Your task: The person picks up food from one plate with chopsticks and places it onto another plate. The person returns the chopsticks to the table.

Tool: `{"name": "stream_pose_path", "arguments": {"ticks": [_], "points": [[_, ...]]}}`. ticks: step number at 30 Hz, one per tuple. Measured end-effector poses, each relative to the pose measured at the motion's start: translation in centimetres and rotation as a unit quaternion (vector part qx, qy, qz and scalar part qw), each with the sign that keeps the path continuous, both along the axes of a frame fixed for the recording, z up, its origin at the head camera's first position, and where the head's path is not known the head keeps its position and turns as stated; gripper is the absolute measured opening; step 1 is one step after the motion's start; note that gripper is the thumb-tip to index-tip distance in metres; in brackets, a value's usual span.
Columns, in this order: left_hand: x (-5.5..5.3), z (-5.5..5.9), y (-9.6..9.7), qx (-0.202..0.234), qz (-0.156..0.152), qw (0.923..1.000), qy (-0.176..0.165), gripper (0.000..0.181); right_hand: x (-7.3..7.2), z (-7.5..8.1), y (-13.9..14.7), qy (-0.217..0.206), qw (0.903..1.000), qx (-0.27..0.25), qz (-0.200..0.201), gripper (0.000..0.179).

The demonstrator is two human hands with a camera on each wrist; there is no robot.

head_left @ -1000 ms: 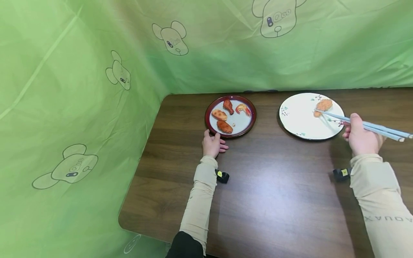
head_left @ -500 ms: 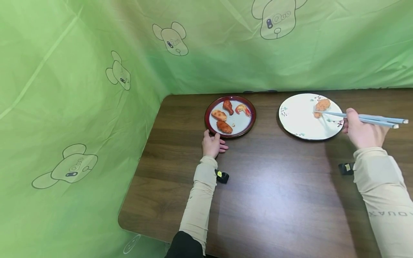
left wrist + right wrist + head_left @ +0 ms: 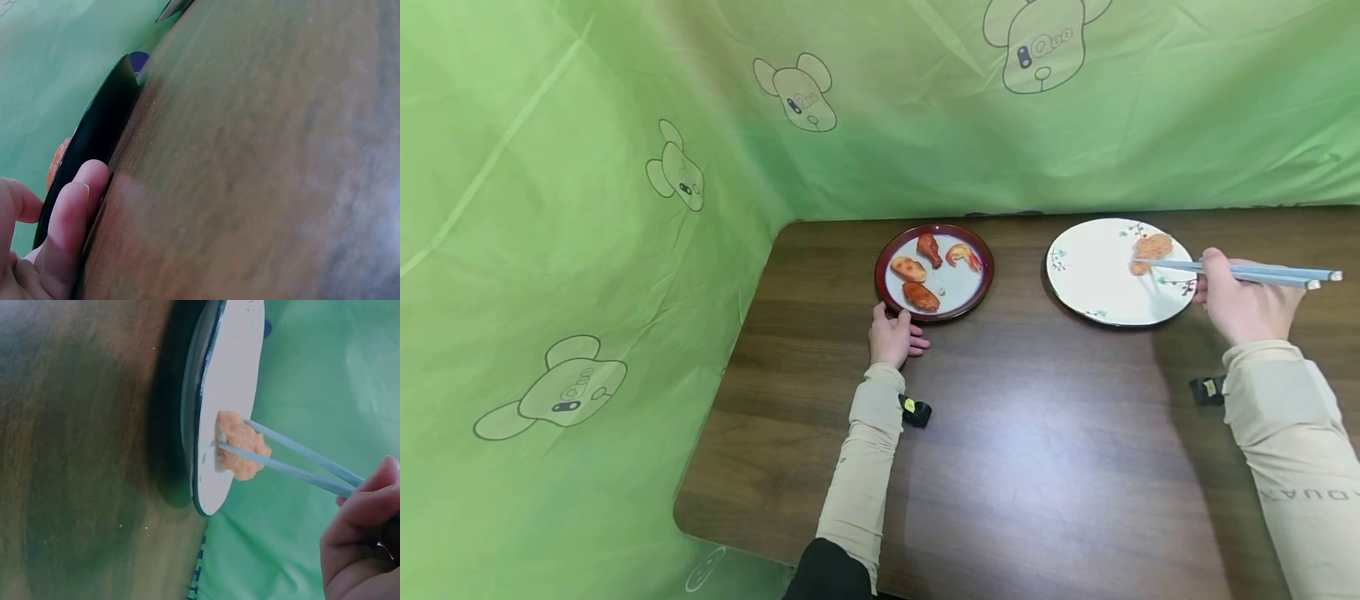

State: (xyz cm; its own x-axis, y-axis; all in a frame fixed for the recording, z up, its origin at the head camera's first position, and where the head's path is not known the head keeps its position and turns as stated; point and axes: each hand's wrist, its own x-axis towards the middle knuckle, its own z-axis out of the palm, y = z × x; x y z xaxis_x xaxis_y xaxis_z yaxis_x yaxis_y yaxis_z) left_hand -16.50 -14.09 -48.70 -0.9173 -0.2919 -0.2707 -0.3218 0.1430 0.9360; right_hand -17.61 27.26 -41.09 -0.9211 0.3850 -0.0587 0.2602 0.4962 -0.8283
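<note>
My right hand (image 3: 1251, 304) holds a pair of pale blue chopsticks (image 3: 1270, 272). Their tips reach over the right part of a white plate with a floral pattern (image 3: 1090, 275), at a piece of fried chicken (image 3: 1153, 246). In the right wrist view the chopsticks (image 3: 294, 472) lie on either side of the chicken (image 3: 242, 447). At the near left rim of a red-rimmed plate (image 3: 966, 300) my left hand (image 3: 891, 337) pinches the edge. Its fingers (image 3: 69, 219) lie against the dark underside of that plate (image 3: 94, 125) in the left wrist view.
The red-rimmed plate carries a drumstick (image 3: 929, 249), a shrimp (image 3: 964, 256), a pale oval food piece with brown spots (image 3: 907, 267) and a browned wing (image 3: 920, 295). Green printed cloth (image 3: 887, 167) hangs behind and left of the brown wooden table (image 3: 805, 400).
My right hand has shifted slightly up and right, and the chopsticks have swung closer to level, their tips staying at the chicken. The left hand and the red-rimmed plate look unmoved.
</note>
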Motion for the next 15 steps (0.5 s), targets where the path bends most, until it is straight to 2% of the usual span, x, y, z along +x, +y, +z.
{"name": "stream_pose_path", "arguments": {"ticks": [3, 11, 13, 15], "points": [[0.01, -0.05, -0.04, -0.001, 0.000, 1.0000, 0.000, 0.064, 0.19, 0.20, -0.09, 0.004, 0.9999, -0.011, 0.004, 0.047], [-0.08, -0.19, -0.01, -0.002, 0.000, 1.0000, 0.000, 0.064, 0.27, -0.01, 0.40, -0.029, 0.9982, 0.041, 0.034, 0.051], [-0.11, -0.21, 0.01, -0.002, 0.000, 1.0000, 0.001, 0.065, 0.36, -0.13, 0.60, -0.043, 0.9978, 0.040, 0.030, 0.052], [-0.13, -0.22, 0.03, -0.001, 0.000, 1.0000, 0.002, 0.065, 0.52, -0.27, 0.76, -0.056, 0.9982, 0.017, 0.009, 0.051]]}}
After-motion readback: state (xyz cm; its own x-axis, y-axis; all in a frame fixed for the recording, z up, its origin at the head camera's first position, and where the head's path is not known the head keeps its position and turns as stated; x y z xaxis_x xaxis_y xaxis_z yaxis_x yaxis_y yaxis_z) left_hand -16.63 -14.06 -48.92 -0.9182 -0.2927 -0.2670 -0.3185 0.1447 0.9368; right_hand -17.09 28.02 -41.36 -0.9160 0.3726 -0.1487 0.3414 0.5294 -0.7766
